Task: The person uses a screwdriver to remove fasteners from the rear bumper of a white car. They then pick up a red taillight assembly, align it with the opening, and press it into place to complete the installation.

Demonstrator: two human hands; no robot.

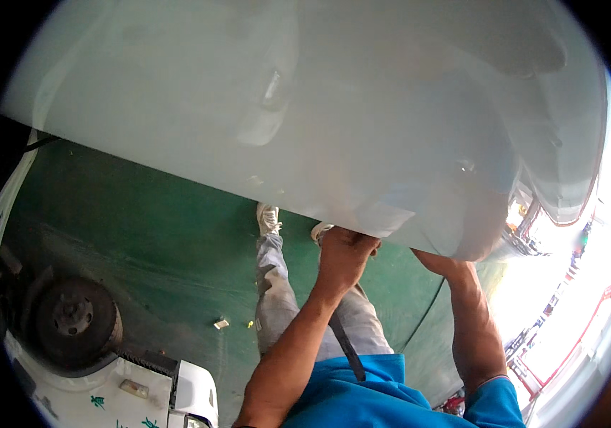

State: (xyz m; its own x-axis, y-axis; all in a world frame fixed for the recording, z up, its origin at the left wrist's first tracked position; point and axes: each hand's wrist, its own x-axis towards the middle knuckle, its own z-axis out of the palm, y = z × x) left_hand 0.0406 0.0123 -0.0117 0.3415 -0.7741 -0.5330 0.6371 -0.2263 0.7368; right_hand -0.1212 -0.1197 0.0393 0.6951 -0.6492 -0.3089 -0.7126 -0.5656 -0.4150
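A large, glossy pale grey-white vehicle panel (198, 93) fills the upper part of the view, its lower edge slanting down to the right. My left hand (348, 250) is at that edge with its fingers curled in; what they hold, if anything, is hidden. Just above it, a bright white patch (386, 220) shows on the panel; I cannot tell whether it is paper or a reflection. Farther right, my right hand (442, 264) reaches behind the same edge. Its fingers are out of sight behind the panel.
A white vehicle (77, 392) with green marks stands at the lower left, a black wheel (74, 321) beside it. On the green floor (177, 221) lies a small pale block (221, 324). Red rails (569, 342) and a brightly lit area are at the right.
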